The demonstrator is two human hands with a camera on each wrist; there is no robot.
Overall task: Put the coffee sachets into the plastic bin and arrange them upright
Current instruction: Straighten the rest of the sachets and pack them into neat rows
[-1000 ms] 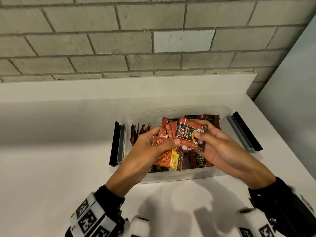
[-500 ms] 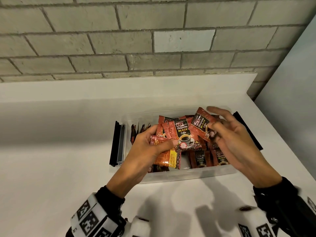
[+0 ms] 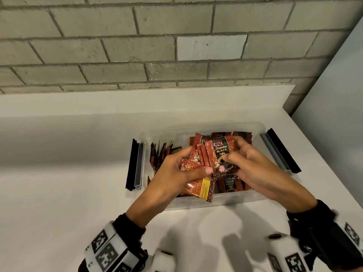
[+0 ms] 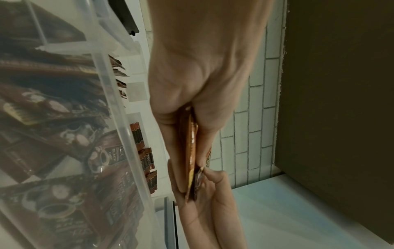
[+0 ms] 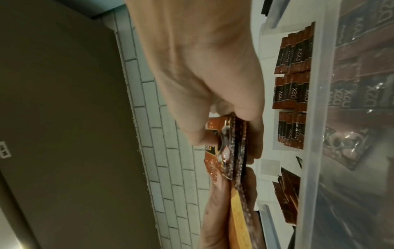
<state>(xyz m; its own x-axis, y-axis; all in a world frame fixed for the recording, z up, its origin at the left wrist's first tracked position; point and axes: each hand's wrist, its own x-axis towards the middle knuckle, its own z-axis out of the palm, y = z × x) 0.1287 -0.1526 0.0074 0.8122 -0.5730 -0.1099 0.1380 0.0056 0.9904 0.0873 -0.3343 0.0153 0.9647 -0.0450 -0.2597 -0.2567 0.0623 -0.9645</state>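
Observation:
A clear plastic bin (image 3: 206, 203) stands on the white counter with red and black coffee sachets in it. Over the bin my left hand (image 3: 176, 173) grips a fanned stack of sachets (image 3: 198, 185), thumb across the front. My right hand (image 3: 253, 167) pinches the front sachet (image 3: 221, 152), printed "D2X Black Coffee", against that stack. The left wrist view shows the stack edge-on (image 4: 192, 151) between fingers and thumb. The right wrist view shows my right thumb and fingers clamped on sachet edges (image 5: 232, 148). Several sachets stand upright at the bin's left end (image 3: 159, 154); others lie flat (image 3: 229, 183).
Two black and grey lid clips (image 3: 135, 163) (image 3: 280, 152) flank the bin on the counter. A grey brick wall (image 3: 157, 46) rises behind a white ledge. A pale panel (image 3: 334, 114) closes the right side. Bare white counter (image 3: 59, 193) lies to the left and front.
My right hand, which had lifted one sachet away to the right, has come back and now pinches the front sachet against the stack. The left hand has kept its hold.

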